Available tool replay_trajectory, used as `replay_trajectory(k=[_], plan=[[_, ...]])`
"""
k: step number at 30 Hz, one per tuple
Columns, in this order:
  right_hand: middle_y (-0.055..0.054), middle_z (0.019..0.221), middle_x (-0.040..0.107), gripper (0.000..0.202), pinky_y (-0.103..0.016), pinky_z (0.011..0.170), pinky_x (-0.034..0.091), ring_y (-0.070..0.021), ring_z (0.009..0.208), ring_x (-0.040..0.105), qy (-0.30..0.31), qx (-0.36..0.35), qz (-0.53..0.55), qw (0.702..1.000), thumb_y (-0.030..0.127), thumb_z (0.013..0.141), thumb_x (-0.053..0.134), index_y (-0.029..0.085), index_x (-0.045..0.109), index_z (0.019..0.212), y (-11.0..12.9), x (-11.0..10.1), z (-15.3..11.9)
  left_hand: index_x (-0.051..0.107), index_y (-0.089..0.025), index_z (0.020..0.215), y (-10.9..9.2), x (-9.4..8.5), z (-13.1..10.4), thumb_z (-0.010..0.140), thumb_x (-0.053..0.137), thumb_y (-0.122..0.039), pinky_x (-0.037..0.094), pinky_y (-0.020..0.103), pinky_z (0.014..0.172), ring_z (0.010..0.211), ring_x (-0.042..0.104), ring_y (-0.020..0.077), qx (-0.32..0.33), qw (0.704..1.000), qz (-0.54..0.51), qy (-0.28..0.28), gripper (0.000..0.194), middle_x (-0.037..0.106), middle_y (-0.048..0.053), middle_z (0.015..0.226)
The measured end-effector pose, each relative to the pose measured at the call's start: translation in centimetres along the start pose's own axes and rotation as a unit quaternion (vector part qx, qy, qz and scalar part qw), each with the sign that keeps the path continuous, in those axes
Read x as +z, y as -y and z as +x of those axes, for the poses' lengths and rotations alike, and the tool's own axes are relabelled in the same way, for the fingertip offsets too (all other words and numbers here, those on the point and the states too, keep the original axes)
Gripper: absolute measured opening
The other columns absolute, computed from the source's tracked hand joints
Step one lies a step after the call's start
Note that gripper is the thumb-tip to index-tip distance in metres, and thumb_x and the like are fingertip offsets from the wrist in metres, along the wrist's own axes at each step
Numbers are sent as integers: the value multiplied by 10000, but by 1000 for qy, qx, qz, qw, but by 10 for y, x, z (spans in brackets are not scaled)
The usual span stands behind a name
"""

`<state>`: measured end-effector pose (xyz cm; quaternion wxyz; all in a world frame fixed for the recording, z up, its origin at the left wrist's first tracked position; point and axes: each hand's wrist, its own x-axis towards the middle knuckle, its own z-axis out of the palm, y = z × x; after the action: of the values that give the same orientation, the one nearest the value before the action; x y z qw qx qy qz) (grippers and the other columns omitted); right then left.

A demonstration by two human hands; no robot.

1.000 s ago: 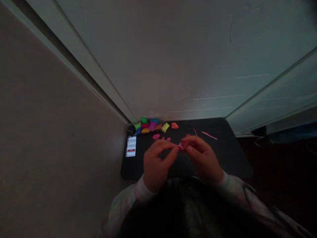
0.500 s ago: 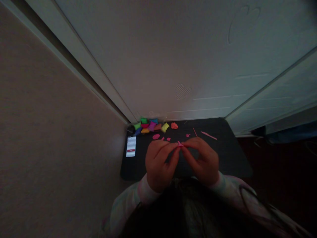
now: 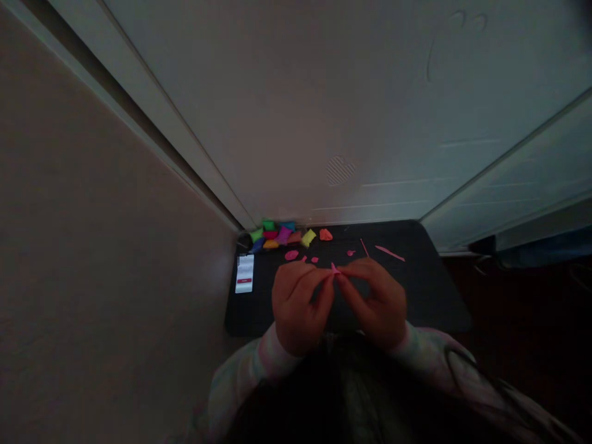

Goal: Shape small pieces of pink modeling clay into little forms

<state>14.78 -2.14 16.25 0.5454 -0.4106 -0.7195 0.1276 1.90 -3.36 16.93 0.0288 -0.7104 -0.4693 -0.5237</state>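
Between my two hands is a small piece of pink modelling clay (image 3: 335, 269), its pointed tip sticking up. My left hand (image 3: 301, 302) pinches its left side between thumb and forefinger. On the other side, my right hand (image 3: 375, 301) pinches it the same way, fingertips almost meeting the left ones. Just beyond the hands lie a flat pink clay disc (image 3: 291, 254), a small pink bit (image 3: 314, 259) and another pink bit with a thin tail (image 3: 350, 253). A thin pink stick (image 3: 364, 247) and a pink clay knife (image 3: 390, 253) rest to the right.
Several coloured clay packets (image 3: 277, 235) are heaped at the back left of the dark table (image 3: 425, 290). A yellow packet (image 3: 308, 237) and an orange lump (image 3: 325, 234) sit beside them. A lit phone (image 3: 245, 273) lies at the left edge. A white panel (image 3: 277, 123) stands behind.
Both hands keep their pinch on the pink clay, with only a slight shift of the right hand. The clay's tip looks a little more upright. Everything on the table stays put.
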Motion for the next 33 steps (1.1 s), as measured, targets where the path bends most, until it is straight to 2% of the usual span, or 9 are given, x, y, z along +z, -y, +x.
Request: replay_trajectory(k=[6, 19, 29, 33], plan=[[-19, 688, 676, 83, -278, 600, 518, -151, 638, 635, 7, 2, -2, 1000, 134, 784, 583, 198, 629, 807, 0, -1, 1, 639, -154, 863, 0, 0, 0, 743, 626, -71, 509, 281, 677, 731, 600, 145, 7, 1000, -3, 1, 146, 648, 30, 751], [-18, 689, 678, 80, -278, 596, 519, -151, 639, 637, 5, 4, -8, 1000, 139, 789, 584, 199, 633, 810, -1, 0, -1, 634, -161, 811, -2, 3, -1, 766, 614, -111, 524, 266, 644, 708, 618, 137, -49, 999, -12, -2, 70, 660, 24, 747], [-26, 701, 682, 74, -274, 627, 514, -152, 662, 635, 14, -7, -12, 1000, 135, 790, 591, 191, 628, 823, -6, 1, -2, 661, -176, 821, 3, 3, -2, 755, 630, -115, 513, 283, 678, 713, 613, 143, -43, 999, -11, 7, 95, 665, 22, 751], [-18, 696, 668, 92, -272, 614, 513, -148, 650, 626, 13, -2, -9, 1000, 153, 797, 582, 196, 616, 870, -5, 1, -3, 651, -165, 791, 1, 3, -1, 737, 637, -90, 508, 266, 677, 722, 612, 135, -68, 997, -35, -3, 93, 659, 23, 754]])
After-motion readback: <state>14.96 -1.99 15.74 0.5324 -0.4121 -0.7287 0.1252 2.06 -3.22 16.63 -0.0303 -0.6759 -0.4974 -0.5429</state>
